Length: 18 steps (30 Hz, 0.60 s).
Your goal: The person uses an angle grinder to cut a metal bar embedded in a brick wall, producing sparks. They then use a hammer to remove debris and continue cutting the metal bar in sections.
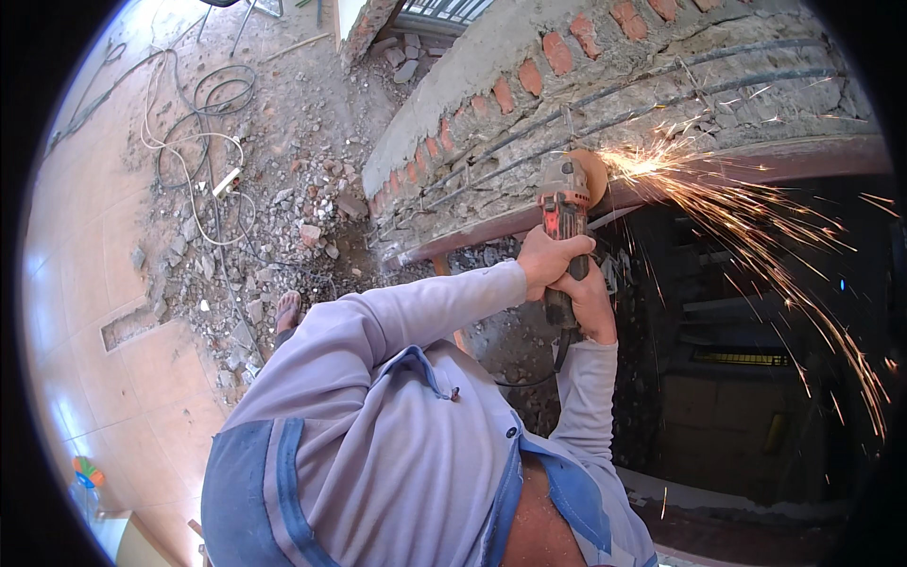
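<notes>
An angle grinder, red and black with a grey head, is held out in front of me. My left hand is closed around its body behind the head. Just below, my right hand grips the rear handle, and a black cord trails down from there. The brownish cutting disc meets the broken edge of a concrete beam. A bright spray of sparks flies off to the right. Steel bars lie exposed along the beam; the glare hides the exact contact point.
Rubble covers the ground to the left, with coiled cables and a white power strip on it. My bare foot stands at its edge. A dark opening lies to the right. Tiled floor stretches at far left.
</notes>
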### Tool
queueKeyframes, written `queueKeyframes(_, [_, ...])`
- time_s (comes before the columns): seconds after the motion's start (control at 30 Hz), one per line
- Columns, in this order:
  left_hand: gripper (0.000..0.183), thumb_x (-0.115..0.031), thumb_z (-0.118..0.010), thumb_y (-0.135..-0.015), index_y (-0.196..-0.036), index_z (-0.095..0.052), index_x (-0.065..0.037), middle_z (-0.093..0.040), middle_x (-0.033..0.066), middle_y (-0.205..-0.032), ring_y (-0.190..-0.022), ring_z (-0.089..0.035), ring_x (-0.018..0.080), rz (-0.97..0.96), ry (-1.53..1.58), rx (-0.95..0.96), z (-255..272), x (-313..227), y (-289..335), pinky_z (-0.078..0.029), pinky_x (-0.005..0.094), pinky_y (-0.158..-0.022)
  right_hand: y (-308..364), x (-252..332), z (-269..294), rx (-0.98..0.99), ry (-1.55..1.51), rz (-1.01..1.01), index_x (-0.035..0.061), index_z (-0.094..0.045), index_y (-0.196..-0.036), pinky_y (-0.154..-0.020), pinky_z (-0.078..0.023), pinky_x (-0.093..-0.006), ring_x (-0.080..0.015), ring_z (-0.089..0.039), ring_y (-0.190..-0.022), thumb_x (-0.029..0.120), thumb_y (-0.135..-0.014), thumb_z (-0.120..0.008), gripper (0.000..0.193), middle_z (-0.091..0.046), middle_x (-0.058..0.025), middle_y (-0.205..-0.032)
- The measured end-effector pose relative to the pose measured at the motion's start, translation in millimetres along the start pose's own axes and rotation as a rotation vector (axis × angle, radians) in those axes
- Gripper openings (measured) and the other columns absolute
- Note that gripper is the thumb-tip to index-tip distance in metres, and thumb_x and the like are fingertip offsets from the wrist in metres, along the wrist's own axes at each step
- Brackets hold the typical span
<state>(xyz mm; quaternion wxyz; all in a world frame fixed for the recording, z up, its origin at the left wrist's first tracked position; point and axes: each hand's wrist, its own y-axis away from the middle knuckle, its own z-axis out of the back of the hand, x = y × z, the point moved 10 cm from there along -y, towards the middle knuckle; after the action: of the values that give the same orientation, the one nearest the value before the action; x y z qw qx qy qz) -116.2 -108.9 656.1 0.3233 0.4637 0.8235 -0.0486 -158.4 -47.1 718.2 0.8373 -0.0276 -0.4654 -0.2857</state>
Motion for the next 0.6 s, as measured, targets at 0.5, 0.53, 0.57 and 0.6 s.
queueKeyframes(0.5, [0.017, -0.018, -0.076, -0.083, -0.088, -0.066, -0.005, -0.063, 0.003, -0.081, -0.069, -0.059, 0.0121, 0.014, -0.002, -0.005, 0.8, -3.4, -2.8, -0.049, 0.0322, -0.061, -4.0, 0.0, -1.3, 0.012, -0.033, 0.001, -0.005, -0.059, -0.115, -0.079, -0.051, -0.0302, -0.0161, -0.063, -0.088, 0.014, -0.073, -0.078, 0.05, -0.067, -0.0078, -0.101])
queueKeyframes(0.53, [0.017, -0.018, -0.076, -0.083, -0.088, -0.066, -0.005, -0.063, 0.0031, -0.081, -0.069, -0.059, 0.0121, 0.017, -0.005, -0.007, 1.0, -2.9, -3.2, -0.049, 0.0323, -0.06, -4.4, -0.4, -0.8, 0.012, -0.029, 0.001, -0.0049, -0.059, -0.115, -0.079, -0.051, -0.0302, -0.016, -0.063, -0.088, 0.014, -0.073, -0.078, 0.05, -0.067, -0.0078, -0.101])
queueKeyframes(0.57, [0.017, -0.018, -0.076, -0.083, -0.088, -0.065, -0.005, -0.063, 0.003, -0.081, -0.069, -0.059, 0.0122, 0.015, -0.001, -0.005, 0.7, -2.9, -3.4, -0.048, 0.0324, -0.06, -4.6, -2.9, -0.7, 0.014, -0.022, -0.021, -0.0048, -0.059, -0.114, -0.079, -0.051, -0.0302, -0.0159, -0.063, -0.088, 0.014, -0.073, -0.078, 0.05, -0.067, -0.0077, -0.101])
queueKeyframes(0.6, [0.017, -0.018, -0.076, -0.083, -0.088, -0.065, -0.005, -0.063, 0.003, -0.082, -0.069, -0.059, 0.0122, 0.016, 0.001, -0.005, 0.6, -2.4, -3.6, -0.048, 0.0325, -0.06, -4.7, -1.5, 0.1, 0.011, -0.019, -0.004, -0.0049, -0.059, -0.115, -0.08, -0.051, -0.0302, -0.016, -0.063, -0.088, 0.014, -0.073, -0.078, 0.05, -0.067, -0.0078, -0.101])
